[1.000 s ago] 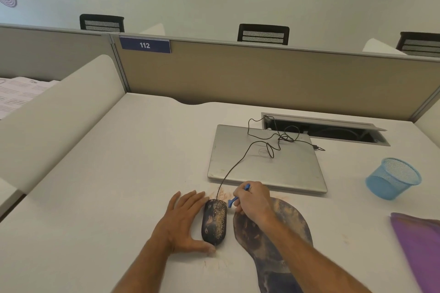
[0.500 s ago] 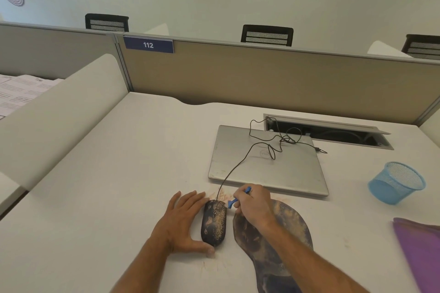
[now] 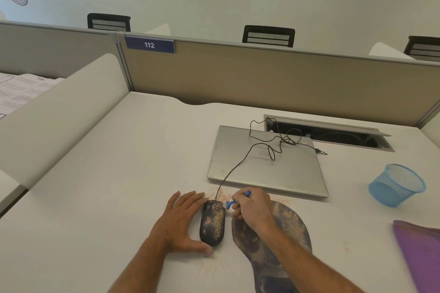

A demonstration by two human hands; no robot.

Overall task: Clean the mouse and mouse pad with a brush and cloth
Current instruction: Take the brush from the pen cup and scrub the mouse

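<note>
Beige cubicle partitions enclose a white desk [image 3: 107, 185] in the head view. Near the front edge lies a dark mouse [image 3: 212, 223], its top dusted with tan grit, its cable running back over a closed silver laptop [image 3: 266, 166]. Left hand [image 3: 183, 221] lies flat on the desk with straight fingers, thumb against the mouse's near end. Right hand [image 3: 253, 208] curls around a small blue brush [image 3: 234, 200], whose head points at the mouse's far right side. Beneath that wrist lies a soiled mouse pad [image 3: 281, 250]. A purple cloth [image 3: 421, 252] lies at the right edge, near a blue mesh cup [image 3: 396, 184].
</note>
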